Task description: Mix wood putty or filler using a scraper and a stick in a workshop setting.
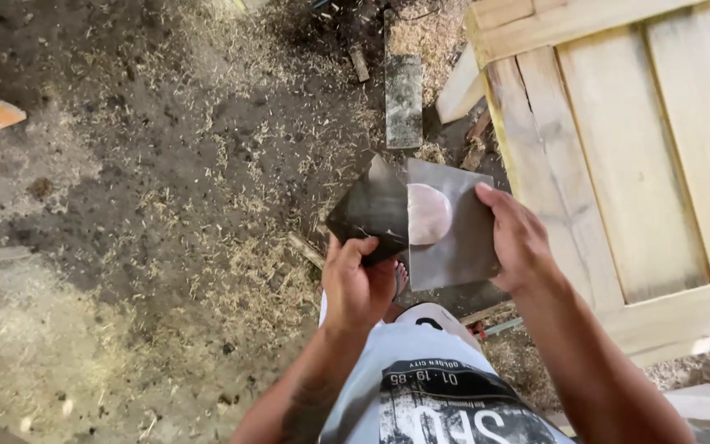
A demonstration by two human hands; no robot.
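A sheet sits between both hands, above the floor, left of the wooden panel.

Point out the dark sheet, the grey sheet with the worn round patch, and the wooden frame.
dark sheet (369, 210), head view, middle of its face above the left hand.
grey sheet (462, 238), head view, bare area right of the round patch.
wooden frame (618, 164), head view, a pale plank.

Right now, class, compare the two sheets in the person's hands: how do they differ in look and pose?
The dark sheet in the left hand is near black and bent, one corner curling up. The grey sheet in the right hand is paler, lies flat and bears a worn, pale round patch. The dark sheet's edge overlaps the grey sheet's left side. Both are thin, roughly square, and pinched at an edge.
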